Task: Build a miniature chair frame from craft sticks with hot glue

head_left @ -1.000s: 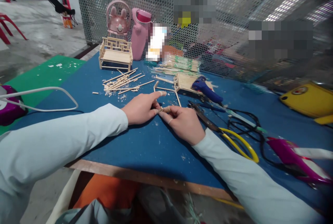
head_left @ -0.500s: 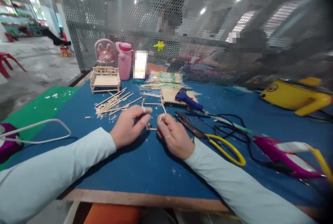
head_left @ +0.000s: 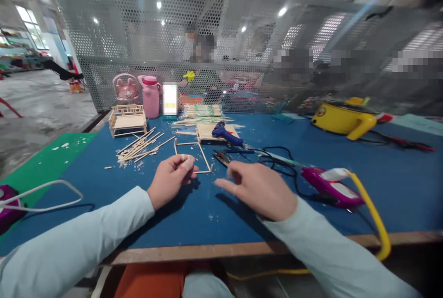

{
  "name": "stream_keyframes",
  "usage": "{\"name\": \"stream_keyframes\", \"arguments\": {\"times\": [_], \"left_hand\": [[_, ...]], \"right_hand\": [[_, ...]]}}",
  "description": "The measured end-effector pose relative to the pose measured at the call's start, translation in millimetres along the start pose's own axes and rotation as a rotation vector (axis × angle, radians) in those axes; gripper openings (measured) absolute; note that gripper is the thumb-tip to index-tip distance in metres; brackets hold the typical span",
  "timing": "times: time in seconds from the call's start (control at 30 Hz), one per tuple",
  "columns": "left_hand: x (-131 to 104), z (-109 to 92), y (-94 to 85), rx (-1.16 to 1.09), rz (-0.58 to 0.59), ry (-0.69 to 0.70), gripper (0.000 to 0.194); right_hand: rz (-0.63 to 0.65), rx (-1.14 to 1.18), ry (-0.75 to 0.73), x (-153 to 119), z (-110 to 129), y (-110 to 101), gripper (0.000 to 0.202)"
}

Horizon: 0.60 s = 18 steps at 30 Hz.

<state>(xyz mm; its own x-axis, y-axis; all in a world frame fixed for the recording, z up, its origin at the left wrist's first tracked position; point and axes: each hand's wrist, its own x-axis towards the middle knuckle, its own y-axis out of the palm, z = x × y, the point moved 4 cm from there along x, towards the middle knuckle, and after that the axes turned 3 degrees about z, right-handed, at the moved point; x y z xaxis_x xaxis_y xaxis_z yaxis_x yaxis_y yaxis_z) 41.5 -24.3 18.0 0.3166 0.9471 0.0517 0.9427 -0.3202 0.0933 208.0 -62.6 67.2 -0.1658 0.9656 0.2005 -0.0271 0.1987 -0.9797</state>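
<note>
My left hand [head_left: 173, 175] is pinched closed beside the near left corner of a small wooden-stick frame [head_left: 205, 157]; what sits between its fingertips is hidden. The frame lies on the blue table, with short upright pegs showing at some corners. To the right, my right hand [head_left: 261, 187] hovers palm down, thumb and forefinger apart and slightly blurred, holding nothing that I can see. Just beyond its fingers the dark jaws of a cutting tool [head_left: 221, 157] show; the hand covers its handles. A blue glue gun [head_left: 226, 134] rests on a stick panel [head_left: 204, 133] behind the frame.
Loose sticks [head_left: 140, 146] lie left of the frame, a miniature wooden bench [head_left: 128, 120] behind them. A pink bottle [head_left: 150, 97], lit phone [head_left: 170, 99] and bundled sticks [head_left: 202, 111] line the back. Rightward are a purple device [head_left: 332, 187], black cable and yellow pot [head_left: 341, 120].
My right hand has left the frame, moved right and opened, now over the cutting tool's yellow handles. My left hand has closed from loosely spread fingers into a pinch. The view has shifted right.
</note>
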Motion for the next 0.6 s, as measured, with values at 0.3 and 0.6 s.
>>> {"name": "stream_keyframes", "arguments": {"times": [0.3,0.6], "left_hand": [[-9.0,10.1,2.9,-0.02,0.199,-0.098,0.037],[-10.1,6.8,2.5,0.06,0.245,-0.027,0.037]], "right_hand": [[0.119,0.086,0.09,-28.0,-56.4,25.0,0.024],[0.262,0.096,0.086,-22.7,-55.7,31.2,0.04]]}}
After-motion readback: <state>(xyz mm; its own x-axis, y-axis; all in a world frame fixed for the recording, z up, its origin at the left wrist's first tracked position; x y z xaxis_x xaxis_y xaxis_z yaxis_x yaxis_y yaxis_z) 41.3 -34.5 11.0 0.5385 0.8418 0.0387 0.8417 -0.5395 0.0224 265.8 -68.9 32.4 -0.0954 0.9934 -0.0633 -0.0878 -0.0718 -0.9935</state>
